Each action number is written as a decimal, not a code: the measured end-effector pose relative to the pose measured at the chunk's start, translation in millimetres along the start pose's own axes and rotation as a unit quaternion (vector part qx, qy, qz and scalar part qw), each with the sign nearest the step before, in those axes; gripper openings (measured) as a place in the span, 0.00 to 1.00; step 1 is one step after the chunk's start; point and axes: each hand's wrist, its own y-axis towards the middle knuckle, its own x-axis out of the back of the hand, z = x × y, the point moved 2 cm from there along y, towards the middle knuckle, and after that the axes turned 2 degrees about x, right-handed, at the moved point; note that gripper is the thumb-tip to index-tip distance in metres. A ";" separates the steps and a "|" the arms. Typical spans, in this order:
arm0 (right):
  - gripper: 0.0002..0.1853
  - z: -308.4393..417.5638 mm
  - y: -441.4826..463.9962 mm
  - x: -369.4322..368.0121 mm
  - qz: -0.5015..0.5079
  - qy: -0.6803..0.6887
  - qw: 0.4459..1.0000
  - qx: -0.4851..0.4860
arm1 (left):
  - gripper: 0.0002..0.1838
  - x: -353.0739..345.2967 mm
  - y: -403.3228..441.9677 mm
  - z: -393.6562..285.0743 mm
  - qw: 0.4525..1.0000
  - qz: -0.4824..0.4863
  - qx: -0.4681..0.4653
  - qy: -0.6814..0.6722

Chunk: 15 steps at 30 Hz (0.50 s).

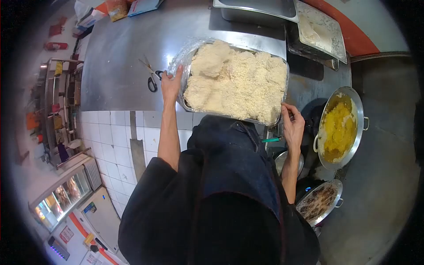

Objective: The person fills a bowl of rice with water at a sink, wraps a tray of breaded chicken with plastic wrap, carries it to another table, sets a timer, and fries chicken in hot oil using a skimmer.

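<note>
In front of me is a metal tray (287, 75) heaped with pale, crumb-coated pieces (240, 79), one lying higher at the back left. Crumpled clear plastic wrap (180, 57) covers its left edge. My left hand (170, 86) grips that wrapped edge, thumb on top; its other fingers are partly hidden. At the near right corner, my right hand (293, 123) pinches the rim between thumb and fingers. Black-handled scissors (152, 84) lie on the steel table (119, 66), just left of my left hand.
To my right, a wide pan (365, 123) holds yellow food in oil, and a second pan (340, 187) bubbles with browned food nearer me. Deep steel containers (258, 15) stand at the back, beside a flour-dusted tray (320, 33). Packets (143, 6) lie at the far left.
</note>
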 end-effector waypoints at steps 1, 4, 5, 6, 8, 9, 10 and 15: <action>0.15 2.9 -1.1 -1.5 -0.003 -0.012 1.000 0.001 | 0.59 -0.2 1.7 -1.2 1.000 0.002 0.000 -0.002; 0.14 3.3 1.7 -15.4 0.012 0.026 1.000 -0.007 | 0.50 0.1 12.4 -1.0 0.999 0.029 -0.017 0.018; 0.15 15.3 5.1 -22.7 0.016 0.045 0.999 0.024 | 0.43 -5.1 27.0 9.7 0.996 0.067 -0.047 0.024; 0.16 31.8 7.4 -32.5 0.019 0.064 0.996 0.053 | 0.36 -10.0 34.5 17.7 0.991 0.106 -0.076 0.032; 0.19 68.6 20.2 -61.1 0.042 0.033 0.987 0.151 | 0.30 -14.5 35.8 19.6 0.989 0.093 -0.112 -0.015; 0.23 82.3 31.4 -81.5 0.073 -0.037 0.973 0.215 | 0.25 -16.0 35.8 16.1 0.984 0.077 -0.144 -0.065; 0.28 90.9 39.4 -104.3 0.087 -0.082 0.956 0.267 | 0.25 -15.6 31.5 11.1 0.983 0.082 -0.149 -0.065; 0.30 116.7 64.6 -183.1 0.065 -0.183 0.893 0.405 | 0.15 2.8 0.8 -15.6 0.963 0.107 -0.023 -0.245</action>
